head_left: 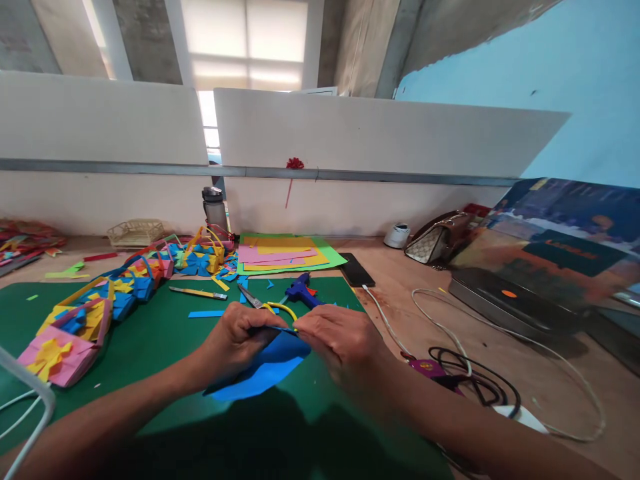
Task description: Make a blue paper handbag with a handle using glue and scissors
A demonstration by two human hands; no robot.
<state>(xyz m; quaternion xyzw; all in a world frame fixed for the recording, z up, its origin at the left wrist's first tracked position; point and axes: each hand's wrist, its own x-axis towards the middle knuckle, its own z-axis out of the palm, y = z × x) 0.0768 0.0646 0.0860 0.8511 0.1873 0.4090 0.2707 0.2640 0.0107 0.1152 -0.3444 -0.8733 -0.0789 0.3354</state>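
Both hands pinch a piece of blue paper (267,370) above the green mat. My left hand (235,340) grips its upper left edge, fingers closed. Along the upper right edge, my right hand (345,337) presses the paper between thumb and fingers. The sheet hangs curved below the hands, and part of it is hidden by them. Just beyond lie scissors (251,298) with yellow handles, partly covered by the hands. A blue glue gun (301,290) rests to their right. Further left is a yellow paper cutter knife (199,293), with a blue paper strip (206,314) near it.
Small folded paper baskets (67,353) line the left side of the green mat (165,353). Stacked coloured sheets (325,252) and a phone (357,269) lie at the back. A bottle (215,210) stands behind. Cables (450,327) and a dark case (510,303) occupy the right.
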